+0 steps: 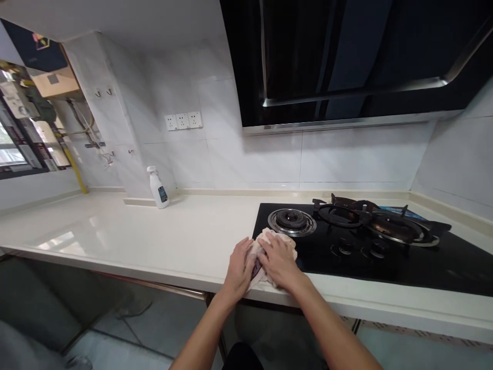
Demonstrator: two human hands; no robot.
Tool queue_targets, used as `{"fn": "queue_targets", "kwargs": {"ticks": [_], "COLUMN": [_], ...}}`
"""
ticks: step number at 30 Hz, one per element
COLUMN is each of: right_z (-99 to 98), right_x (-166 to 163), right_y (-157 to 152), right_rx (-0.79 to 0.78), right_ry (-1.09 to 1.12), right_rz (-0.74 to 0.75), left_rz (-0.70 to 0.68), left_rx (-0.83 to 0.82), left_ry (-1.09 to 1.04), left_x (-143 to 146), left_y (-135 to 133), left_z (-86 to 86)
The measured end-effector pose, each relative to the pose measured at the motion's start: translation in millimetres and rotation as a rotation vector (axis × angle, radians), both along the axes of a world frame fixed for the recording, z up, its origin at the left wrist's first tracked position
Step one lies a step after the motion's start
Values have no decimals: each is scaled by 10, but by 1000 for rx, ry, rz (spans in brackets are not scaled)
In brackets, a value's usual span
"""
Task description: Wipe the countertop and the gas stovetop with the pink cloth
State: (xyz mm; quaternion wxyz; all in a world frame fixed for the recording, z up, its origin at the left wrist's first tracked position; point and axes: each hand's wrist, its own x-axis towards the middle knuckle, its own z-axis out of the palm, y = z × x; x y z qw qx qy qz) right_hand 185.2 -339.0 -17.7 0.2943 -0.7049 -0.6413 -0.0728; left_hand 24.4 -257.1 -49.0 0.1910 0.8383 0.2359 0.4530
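A pale, crumpled cloth (289, 243) is bunched over the front left corner of the black glass gas cooktop (318, 257), partly on the worktop. My right hand (278, 259) presses on the cloth from above, its fingers curved over it. Against the cloth's left side, my left hand (240, 264) has its fingers closed on the edge. Just behind the cloth is the left burner (291, 219), bare of its pan support. Part of the cloth is hidden under my fingers.
The pan supports (339, 216) lie stacked around the right burner, behind the control knobs (344, 247). A white spray bottle (158, 188) stands by the wall on the pale worktop (154, 241). A black range hood (346, 61) overhangs the cooktop. Wall sockets (183, 121) are at the back.
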Motion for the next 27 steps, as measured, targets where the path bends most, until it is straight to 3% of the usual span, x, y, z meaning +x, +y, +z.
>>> {"fn": "queue_targets", "kwargs": {"ticks": [2, 5, 8, 13, 21, 24, 27], "right_z": [-58, -99, -74, -71, 28, 78, 65], "right_x": [-51, 13, 211, 612, 1224, 1165, 859], "right_y": [97, 73, -60, -281, -439, -360, -170], "right_rx": [-81, -134, -152, -178, -264, -277, -287], "right_ry": [-11, -37, -59, -48, 25, 62, 52], "right_rz": [16, 41, 44, -43, -294, -347, -338], "left_rz": [35, -37, -130, -135, -146, -140, -145], "left_rx": [-116, -201, -140, -86, -27, -33, -76], "left_ry": [-60, 11, 129, 234, 211, 175, 122], "left_x": [-32, -76, -86, -48, 87, 84, 86], "left_y": [51, 59, -17, -99, -90, -99, -70], "left_z": [-3, 93, 234, 367, 195, 121, 69]}}
